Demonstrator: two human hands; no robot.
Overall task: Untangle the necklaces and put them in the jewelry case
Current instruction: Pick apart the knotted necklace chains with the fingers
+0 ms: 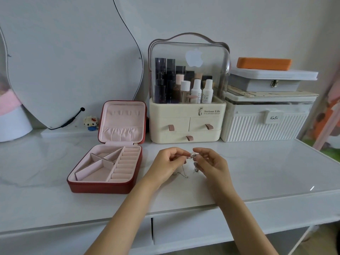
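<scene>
Bare forearms and hands (pixel 189 163); no sleeves, rings or watch visible.

The jewelry case (pixel 105 168) lies open at centre-left of the frame on the surface (pixel 266 172), its lid standing up at the back. Right of it, at upper centre, stands a cosmetics organiser (pixel 187 124) (bottles inside, drawers below). Further right is a ribbed storage box (pixel 265 126) with smaller boxes (pixel 272 80) stacked on it. A mirror (pixel 70 57) leans at upper left. Below the organiser, the left hand (pixel 165 163) and right hand (pixel 211 162) meet at the necklaces (pixel 192 156), which dangle to the surface.
</scene>
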